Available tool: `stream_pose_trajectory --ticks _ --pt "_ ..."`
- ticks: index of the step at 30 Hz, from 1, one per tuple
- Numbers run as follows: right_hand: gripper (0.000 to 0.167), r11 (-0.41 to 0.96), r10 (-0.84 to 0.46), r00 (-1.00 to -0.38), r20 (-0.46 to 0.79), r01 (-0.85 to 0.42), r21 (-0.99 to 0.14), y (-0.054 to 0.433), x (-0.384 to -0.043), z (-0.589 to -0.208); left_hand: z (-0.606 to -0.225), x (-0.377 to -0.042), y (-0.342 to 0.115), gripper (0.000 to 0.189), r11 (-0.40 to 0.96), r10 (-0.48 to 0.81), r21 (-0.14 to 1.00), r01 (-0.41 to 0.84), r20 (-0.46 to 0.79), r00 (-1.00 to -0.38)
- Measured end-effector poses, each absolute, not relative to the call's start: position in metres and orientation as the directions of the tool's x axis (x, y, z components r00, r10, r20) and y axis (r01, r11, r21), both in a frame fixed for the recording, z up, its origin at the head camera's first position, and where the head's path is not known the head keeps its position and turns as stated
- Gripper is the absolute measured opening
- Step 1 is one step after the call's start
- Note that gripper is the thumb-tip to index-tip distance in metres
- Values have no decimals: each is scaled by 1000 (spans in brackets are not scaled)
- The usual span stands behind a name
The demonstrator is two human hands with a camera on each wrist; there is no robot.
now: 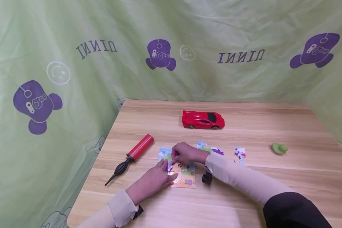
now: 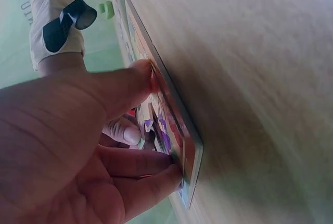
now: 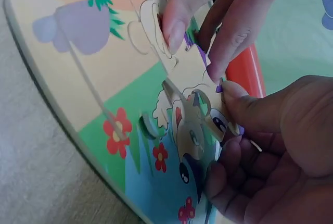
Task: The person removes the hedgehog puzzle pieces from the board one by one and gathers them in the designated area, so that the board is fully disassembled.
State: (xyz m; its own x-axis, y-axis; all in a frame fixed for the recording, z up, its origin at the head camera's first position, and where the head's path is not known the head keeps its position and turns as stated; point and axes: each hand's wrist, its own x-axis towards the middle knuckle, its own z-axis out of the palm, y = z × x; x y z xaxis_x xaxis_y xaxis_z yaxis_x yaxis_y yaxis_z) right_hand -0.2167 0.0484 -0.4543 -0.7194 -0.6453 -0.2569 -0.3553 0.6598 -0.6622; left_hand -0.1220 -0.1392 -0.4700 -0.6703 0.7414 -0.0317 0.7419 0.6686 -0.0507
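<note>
A cartoon jigsaw puzzle board (image 1: 191,186) lies on the table in front of me, most of its picture filled in. My right hand (image 1: 187,153) bends over its upper part. In the right wrist view, that hand's thumb and fingers pinch a puzzle piece (image 3: 214,117) with a printed eye, tilted above the picture. My left hand (image 1: 153,180) rests on the board's left side. Its thumb (image 2: 139,81) and fingertips press the surface in the left wrist view. Several loose puzzle pieces (image 1: 217,150) lie right of the board, partly hidden by my right forearm.
A red toy car (image 1: 202,120) stands behind the board. To the left lies a red hand pump (image 1: 141,148) with a black nozzle. A small green object (image 1: 278,148) sits at the table's right. Green printed fabric (image 1: 171,85) hangs behind the wooden table (image 1: 259,123).
</note>
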Motion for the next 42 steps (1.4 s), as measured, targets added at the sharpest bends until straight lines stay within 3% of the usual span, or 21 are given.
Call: stream_pose_trajectory --ticks 9,14,20,30,36,42 --pt "7 670 -598 -801 -37 -474 -571 71 -236 -422 -467 -120 -137 40 699 714 49 713 -93 -694" --pt "10 706 -605 -785 -133 -452 -545 94 -240 -405 -467 -119 -140 38 722 692 100 685 -102 -715" --pt "14 748 -582 -773 -251 -388 -538 130 -232 -419 -470 -120 -141 33 743 669 119 659 -76 -740" --pt "13 771 -594 -727 -344 -392 -502 173 -218 -429 -470 -119 -141 32 749 660 117 652 -56 -749" --pt "14 811 -550 -762 -343 -389 -436 180 -213 -425 -469 -119 -140 32 754 654 127 644 -71 -753" --pt "19 830 -523 -814 -253 -419 -369 174 -211 -417 -470 -117 -139 32 764 642 136 630 -69 -763"
